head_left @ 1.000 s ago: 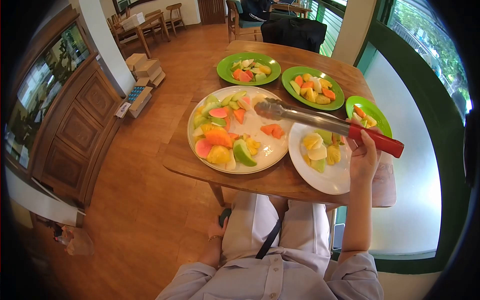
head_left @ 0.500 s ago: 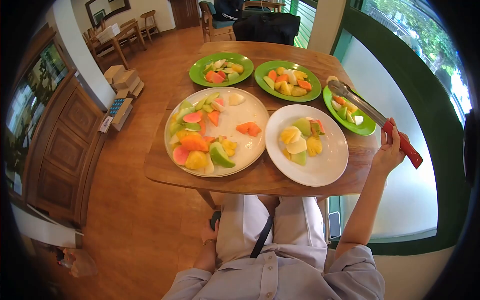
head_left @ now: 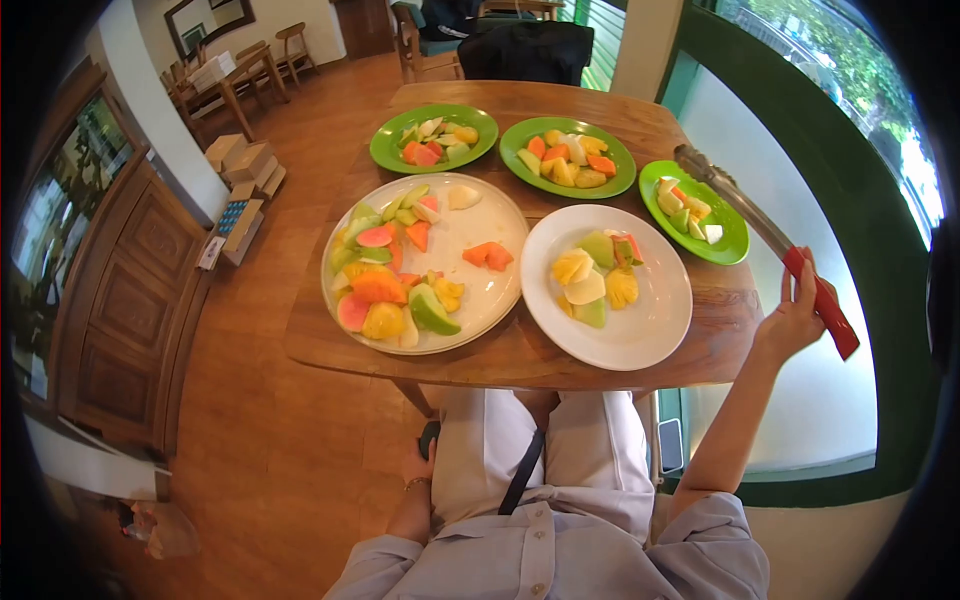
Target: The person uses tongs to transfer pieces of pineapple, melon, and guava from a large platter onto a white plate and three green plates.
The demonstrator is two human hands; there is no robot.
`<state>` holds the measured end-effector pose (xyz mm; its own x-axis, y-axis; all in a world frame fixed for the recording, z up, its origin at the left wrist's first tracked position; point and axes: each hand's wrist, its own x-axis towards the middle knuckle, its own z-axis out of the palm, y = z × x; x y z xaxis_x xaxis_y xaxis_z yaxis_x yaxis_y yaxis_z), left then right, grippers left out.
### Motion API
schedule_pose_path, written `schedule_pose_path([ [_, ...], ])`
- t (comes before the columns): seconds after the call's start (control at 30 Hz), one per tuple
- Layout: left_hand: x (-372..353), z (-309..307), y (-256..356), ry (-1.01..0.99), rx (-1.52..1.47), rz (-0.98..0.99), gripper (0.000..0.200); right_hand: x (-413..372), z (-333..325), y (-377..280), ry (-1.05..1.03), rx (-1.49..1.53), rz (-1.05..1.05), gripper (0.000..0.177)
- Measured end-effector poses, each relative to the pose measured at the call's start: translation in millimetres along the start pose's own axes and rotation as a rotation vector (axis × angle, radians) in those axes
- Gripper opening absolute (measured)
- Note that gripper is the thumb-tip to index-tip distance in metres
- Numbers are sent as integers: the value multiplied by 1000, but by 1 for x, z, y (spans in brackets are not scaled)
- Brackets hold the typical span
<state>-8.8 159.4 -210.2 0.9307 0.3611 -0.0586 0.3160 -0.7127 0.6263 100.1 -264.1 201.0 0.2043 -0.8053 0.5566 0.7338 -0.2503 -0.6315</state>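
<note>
My right hand [head_left: 790, 325] is closed round the red handle of metal tongs [head_left: 740, 205]. Their tips, with no fruit visible between them, are above the back edge of the small green plate [head_left: 740, 250], which holds mixed fruit pieces. Down beside my left thigh, my left hand [head_left: 419, 462] is partly hidden, its fingers against a dark rounded thing [head_left: 429, 437] that I cannot make out. On the table's near side are a white plate [head_left: 650, 335] of cut fruit and a larger cream plate [head_left: 490, 310] with fruit mostly along its left.
Two more green plates of fruit, one at the back left [head_left: 385, 152] and one at the back middle [head_left: 625, 178], stand on the wooden table [head_left: 450, 372]. A window [head_left: 800, 400] with a green frame borders the right side. Cardboard boxes [head_left: 250, 165] are on the floor at left.
A pale fruit piece at the tong tips has been let go and now appears on the small green plate. The tongs and my right hand have shifted slightly right and down.
</note>
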Motion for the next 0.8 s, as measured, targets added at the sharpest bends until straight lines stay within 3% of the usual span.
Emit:
schedule_pose_path([
  [0.13,0,-19,23,-57,69,-20,44,-15,11,-21,-100,54,-3,10],
  [0.2,-1,-20,23,-52,56,-7,44,-22,13,-26,-335,199,117,12],
  [0.37,-2,-20,24,-54,31,-25,45,-40,21,-26,-626,301,343,36],
  [0.47,-2,-16,20,-24,44,-4,46,-48,28,-31,-766,224,320,41],
  [0.8,-2,-19,22,-62,75,-32,48,-54,48,-25,-876,174,347,43],
])
